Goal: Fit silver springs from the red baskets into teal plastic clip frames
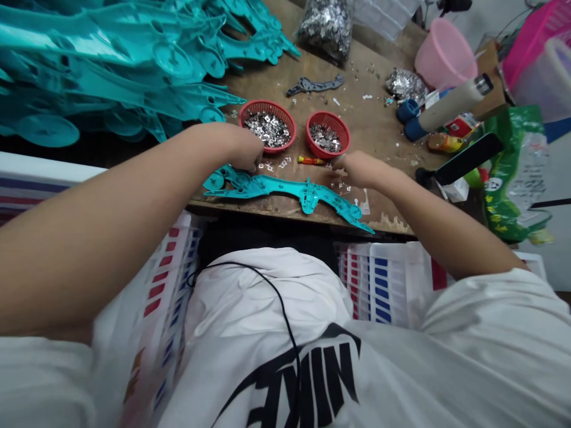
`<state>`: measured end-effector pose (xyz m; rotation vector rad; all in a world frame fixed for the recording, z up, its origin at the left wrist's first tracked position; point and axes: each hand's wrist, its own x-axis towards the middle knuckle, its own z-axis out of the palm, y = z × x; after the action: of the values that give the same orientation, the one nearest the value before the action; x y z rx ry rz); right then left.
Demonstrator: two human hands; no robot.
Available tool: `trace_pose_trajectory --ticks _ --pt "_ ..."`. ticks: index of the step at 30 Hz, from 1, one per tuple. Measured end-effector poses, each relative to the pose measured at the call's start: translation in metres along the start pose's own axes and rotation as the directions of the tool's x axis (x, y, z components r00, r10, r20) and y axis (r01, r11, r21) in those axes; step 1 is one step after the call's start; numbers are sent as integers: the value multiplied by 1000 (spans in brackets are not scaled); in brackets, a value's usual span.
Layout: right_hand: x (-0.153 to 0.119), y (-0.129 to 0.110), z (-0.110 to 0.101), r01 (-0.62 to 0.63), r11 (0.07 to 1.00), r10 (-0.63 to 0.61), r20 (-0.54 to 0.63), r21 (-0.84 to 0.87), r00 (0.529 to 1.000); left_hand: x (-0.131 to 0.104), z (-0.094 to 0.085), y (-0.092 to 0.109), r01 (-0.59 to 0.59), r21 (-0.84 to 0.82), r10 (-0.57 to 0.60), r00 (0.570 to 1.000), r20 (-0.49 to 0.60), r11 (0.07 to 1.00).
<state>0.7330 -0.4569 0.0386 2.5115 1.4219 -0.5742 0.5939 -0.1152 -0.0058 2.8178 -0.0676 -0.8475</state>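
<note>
A long turquoise plastic part (285, 187) lies along the table's front edge, its ribbed side up. My left hand (244, 148) is just behind its left end, fingers curled down beside loose small metal clips (269, 167); the fingertips are mostly hidden. To the right, my right hand (359, 169) is over the table with its fingers drawn together near more scattered clips (342, 186). What either hand pinches, if anything, is too small to make out. Between the hands lies a yellow and red screwdriver-like tool (310, 160). Behind it stand two red baskets (292, 132) (348, 142) of metal clips.
Turquoise parts (134, 65) are piled high at the left. A grey part (314, 85), a bag of metal pieces (327, 27) and a smaller bag (405, 85) lie farther back. A phone on a stand (468, 159) and a pink bucket (446, 53) stand right. Plastic crates (383, 282) flank my lap.
</note>
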Motion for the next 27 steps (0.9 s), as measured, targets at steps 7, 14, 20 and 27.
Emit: trace_pose_trajectory --ticks 7,14,20,27 --pt "-34 -9 53 7 1000 -7 -75 -5 997 -1 -1 8 36 -19 -36 999 1 999" --pt "-36 -11 62 4 998 -10 -98 -68 995 -30 -14 27 14 171 -17 1000 13 985" --pt "-32 -9 58 -16 1000 14 -85 -24 996 -35 -22 34 13 199 -26 998 62 980" --pt "-32 5 36 -97 995 97 -55 -1 994 -44 -35 37 269 -60 -275 915 -295 961"
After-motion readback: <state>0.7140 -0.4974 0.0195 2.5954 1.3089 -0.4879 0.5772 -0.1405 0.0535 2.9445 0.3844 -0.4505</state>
